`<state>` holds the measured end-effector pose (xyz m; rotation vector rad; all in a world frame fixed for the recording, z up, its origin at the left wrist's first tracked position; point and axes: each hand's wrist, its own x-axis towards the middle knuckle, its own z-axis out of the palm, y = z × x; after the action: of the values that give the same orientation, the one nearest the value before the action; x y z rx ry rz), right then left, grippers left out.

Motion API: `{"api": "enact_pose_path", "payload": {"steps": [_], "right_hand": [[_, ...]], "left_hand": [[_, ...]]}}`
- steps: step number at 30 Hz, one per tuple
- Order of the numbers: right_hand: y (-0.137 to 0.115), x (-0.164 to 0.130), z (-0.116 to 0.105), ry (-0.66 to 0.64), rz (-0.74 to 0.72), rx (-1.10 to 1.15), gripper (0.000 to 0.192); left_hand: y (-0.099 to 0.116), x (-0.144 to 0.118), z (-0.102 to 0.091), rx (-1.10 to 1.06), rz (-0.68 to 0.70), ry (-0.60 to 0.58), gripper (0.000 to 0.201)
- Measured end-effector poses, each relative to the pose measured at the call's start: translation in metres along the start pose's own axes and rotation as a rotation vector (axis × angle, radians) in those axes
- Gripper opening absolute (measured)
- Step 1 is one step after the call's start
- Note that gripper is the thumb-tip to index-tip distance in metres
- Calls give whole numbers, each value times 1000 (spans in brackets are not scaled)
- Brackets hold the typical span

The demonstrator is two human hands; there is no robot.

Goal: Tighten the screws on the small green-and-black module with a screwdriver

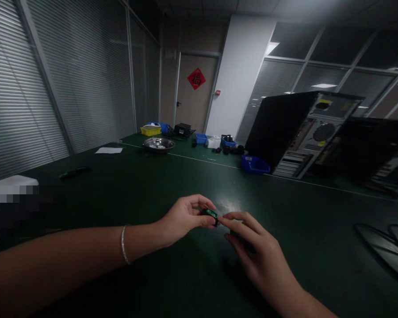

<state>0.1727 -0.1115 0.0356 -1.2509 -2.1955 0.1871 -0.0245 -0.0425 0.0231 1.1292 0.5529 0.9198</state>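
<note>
My left hand (183,217) pinches a small dark part with a green face (210,214) between thumb and fingers, just above the dark green table (152,185). A thin bracelet sits on that wrist. My right hand (252,247) reaches in from the lower right; its index fingertip touches the right end of the small part, the other fingers curl loosely over the table. Whether the right hand also holds something is hidden.
A black computer case (298,132) stands open at the right rear, a second one (371,154) beside it. A blue bin (254,164) lies near it. A metal bowl (158,144), yellow bin (150,130), paper sheet (109,150) and dark tool (74,172) lie farther left.
</note>
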Motion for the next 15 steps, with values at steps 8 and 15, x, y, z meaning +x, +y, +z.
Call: {"api": "enact_pose_path", "payload": {"steps": [8,15], "right_hand": [[-3,0,-1,-13,5,32,40],[-4,-3,5,-11,-31,-85,53]], "left_hand": [[1,-2,-2,122,18,-29,25],[-5,-3,-2,48,-14,-9,30]]}}
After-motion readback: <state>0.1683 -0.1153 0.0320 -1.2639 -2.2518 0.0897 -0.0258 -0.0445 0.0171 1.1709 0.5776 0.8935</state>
